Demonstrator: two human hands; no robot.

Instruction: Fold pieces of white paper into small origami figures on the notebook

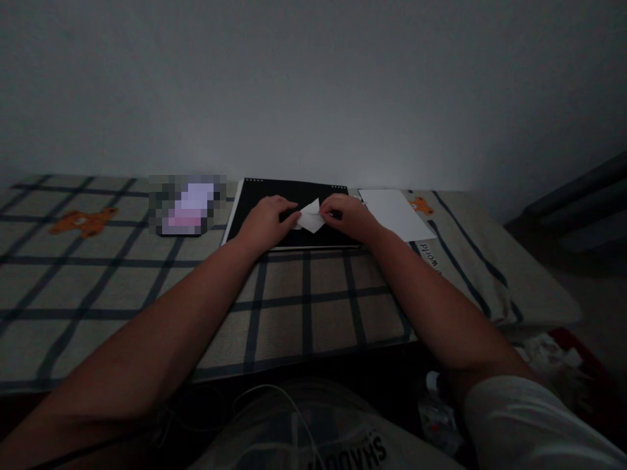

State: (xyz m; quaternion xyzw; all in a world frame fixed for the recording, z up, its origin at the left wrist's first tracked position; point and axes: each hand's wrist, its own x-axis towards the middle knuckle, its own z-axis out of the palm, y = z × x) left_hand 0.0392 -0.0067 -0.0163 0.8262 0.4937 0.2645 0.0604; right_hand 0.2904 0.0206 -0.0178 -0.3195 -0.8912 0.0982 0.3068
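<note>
The left hand (267, 222) and the right hand (349, 217) are meeting over a small folded white paper (310, 217), which is lying on a black pad (274, 196) at the far side of the checked cloth (147, 287). The left hand is resting half curled with its fingertips pressing the paper's left edge; the right hand is closing its fingertips in a pinch on the upper right edge. Both forearms are stretching out nearly straight across the cloth.

1 loose white sheet (396, 212) is lying just beside the pad on the right, close to the right wrist. A pixelated object (186, 203) is sitting to the left of the pad, well apart from the hands.

The scene is dim, and the paper's creases are hard to make out, so a fold could easily be going in skewed. The paper is small and held only by fingertips, so a slip of either hand would probably be letting it spring open or slide on the smooth pad. The right wrist could also be nudging the loose sheet toward the cloth's edge.
</note>
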